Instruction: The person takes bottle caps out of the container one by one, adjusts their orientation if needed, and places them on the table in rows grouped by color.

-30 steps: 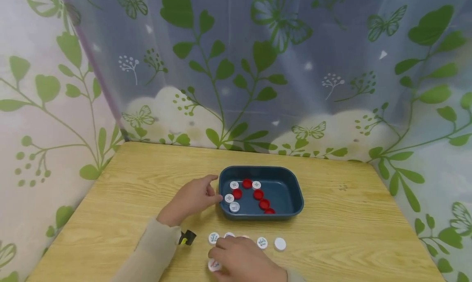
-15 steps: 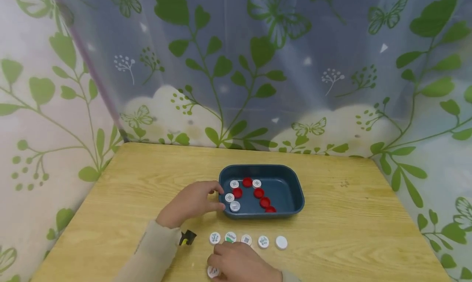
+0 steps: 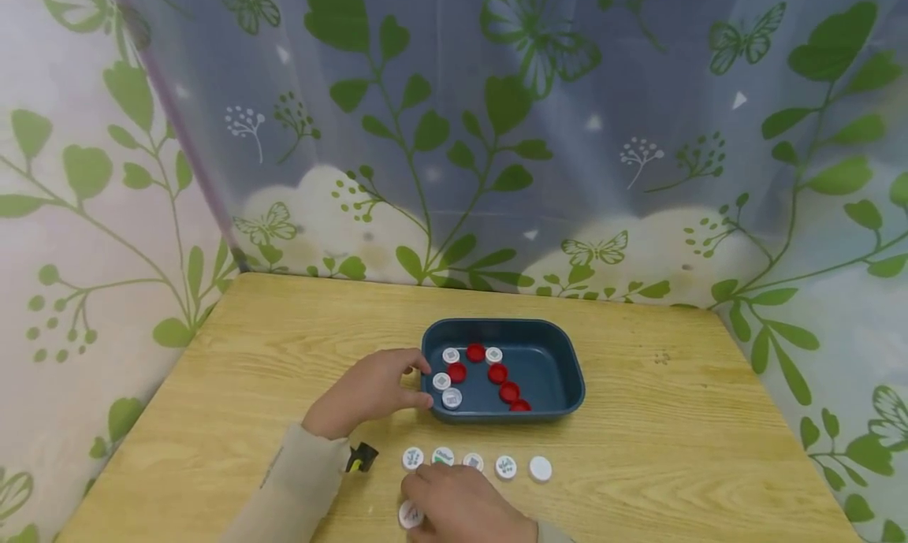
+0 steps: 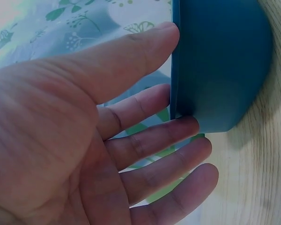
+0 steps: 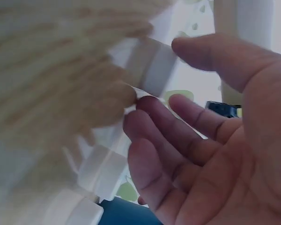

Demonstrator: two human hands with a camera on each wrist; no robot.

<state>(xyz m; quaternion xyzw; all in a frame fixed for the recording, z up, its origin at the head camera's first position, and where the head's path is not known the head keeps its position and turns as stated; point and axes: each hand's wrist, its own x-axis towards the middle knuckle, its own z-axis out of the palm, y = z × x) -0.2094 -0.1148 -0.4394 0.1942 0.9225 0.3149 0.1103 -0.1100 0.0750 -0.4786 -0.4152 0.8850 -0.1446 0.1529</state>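
Observation:
My left hand point(image 3: 369, 389) is at the left side of a dark blue rectangular tub point(image 3: 542, 373). In the left wrist view its thumb and fingertips touch the tub's rim point(image 4: 175, 70), the fingers loosely extended. Lower down, my right hand point(image 3: 468, 502) pinches a white bottle cap point(image 3: 409, 516) between thumb and forefinger, at the tabletop. The right wrist view shows this cap point(image 5: 154, 65) on its side of the thumb, close to the wood. Inside the tub lie several red bottle caps point(image 3: 498, 373) and several white ones point(image 3: 451, 399).
Between the tub and my right hand runs a row of white bottle caps, among them a printed one point(image 3: 506, 468) and a plain one point(image 3: 541, 469). The wooden table point(image 3: 660, 448) ends at a leaf-patterned curtain point(image 3: 454, 172). A small black piece point(image 3: 363, 457) sits by my left wrist.
My left hand has moved slightly right and down onto the tub's edge. The right hand shifted a little toward me with the cap, uncovering more of the row.

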